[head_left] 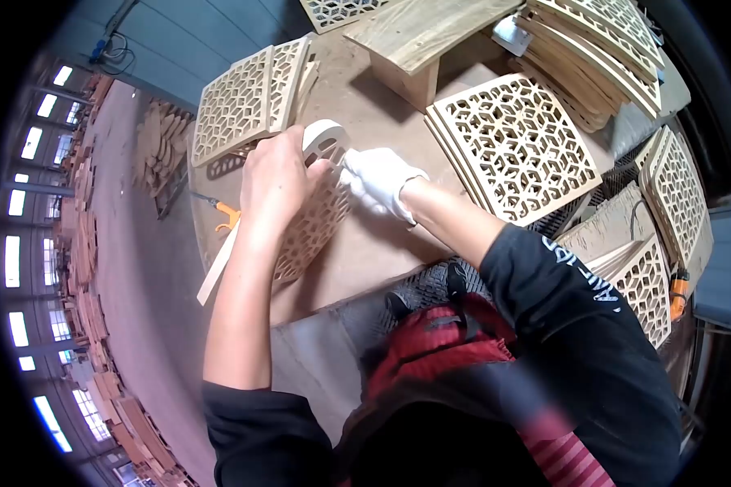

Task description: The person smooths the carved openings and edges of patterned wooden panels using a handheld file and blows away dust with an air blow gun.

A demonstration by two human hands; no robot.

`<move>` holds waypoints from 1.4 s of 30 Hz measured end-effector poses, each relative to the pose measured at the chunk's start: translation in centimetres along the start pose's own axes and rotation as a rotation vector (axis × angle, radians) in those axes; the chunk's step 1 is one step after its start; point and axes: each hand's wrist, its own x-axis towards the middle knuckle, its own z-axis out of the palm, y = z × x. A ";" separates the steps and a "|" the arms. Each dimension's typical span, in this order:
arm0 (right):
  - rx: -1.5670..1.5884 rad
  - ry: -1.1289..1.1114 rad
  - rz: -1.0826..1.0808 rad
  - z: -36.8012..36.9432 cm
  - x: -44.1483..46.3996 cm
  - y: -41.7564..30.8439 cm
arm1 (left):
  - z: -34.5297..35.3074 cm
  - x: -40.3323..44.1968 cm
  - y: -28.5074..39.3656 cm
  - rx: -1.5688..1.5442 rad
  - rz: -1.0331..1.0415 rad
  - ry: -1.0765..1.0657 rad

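My bare left hand (276, 174) is wrapped round the upper edge of a wooden lattice panel (313, 231), which stands tilted on its edge on the workbench. At the panel's top a pale curved end (325, 134) with cut-out slots shows between my hands. My right hand (378, 183), in a white glove, is closed against the panel's right side near that end. Its fingertips are partly hidden, and I cannot make out what they hold. A pale straight strip (218, 268) juts out beyond my left forearm.
Lattice panels (520, 146) are stacked to the right, with others (240, 105) at the far left. A wooden stand (430, 36) is at the back. An orange-handled tool (227, 216) lies by my left forearm; an orange power tool (679, 294) is far right.
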 end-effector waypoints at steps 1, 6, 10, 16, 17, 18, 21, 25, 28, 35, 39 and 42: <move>-0.278 0.088 -0.242 -0.2 1.1 1.1 | -0.1 0.1 0.0 -0.002 -0.009 -0.007; -0.992 0.188 -0.517 -0.9 0.5 1.3 | -0.8 0.6 0.0 -0.019 -0.072 -0.048; -1.204 0.406 -0.531 1.1 -1.3 0.3 | -0.6 0.2 -0.3 -0.037 -0.042 -0.021; -1.260 0.539 -0.479 2.1 -1.6 0.8 | -0.7 0.2 -0.5 -0.048 -0.066 -0.035; -1.280 0.570 -0.614 1.8 -0.1 1.6 | -0.6 0.2 -0.5 -0.032 -0.085 -0.058; -1.282 0.576 -0.623 2.0 0.2 1.6 | -0.2 0.0 -0.9 -0.032 -0.044 -0.010; -1.272 0.622 -0.662 2.1 -0.9 2.0 | -0.2 0.2 -0.9 -0.044 -0.058 -0.014; -1.368 0.626 -0.506 2.6 -0.8 1.4 | 0.2 0.3 -1.0 0.003 -0.045 0.017; -1.376 0.601 -0.575 2.7 0.8 1.2 | 0.7 0.4 -1.7 -0.009 -0.014 0.058; -1.170 0.543 -0.584 1.8 1.9 1.3 | 1.1 0.3 -1.3 -0.012 -0.026 0.049; -1.147 0.560 -0.509 1.6 1.2 1.4 | 1.2 1.0 -2.3 0.013 0.001 0.079; -0.979 0.457 -0.562 -0.8 2.8 2.8 | 1.0 0.8 -2.2 0.044 0.029 0.106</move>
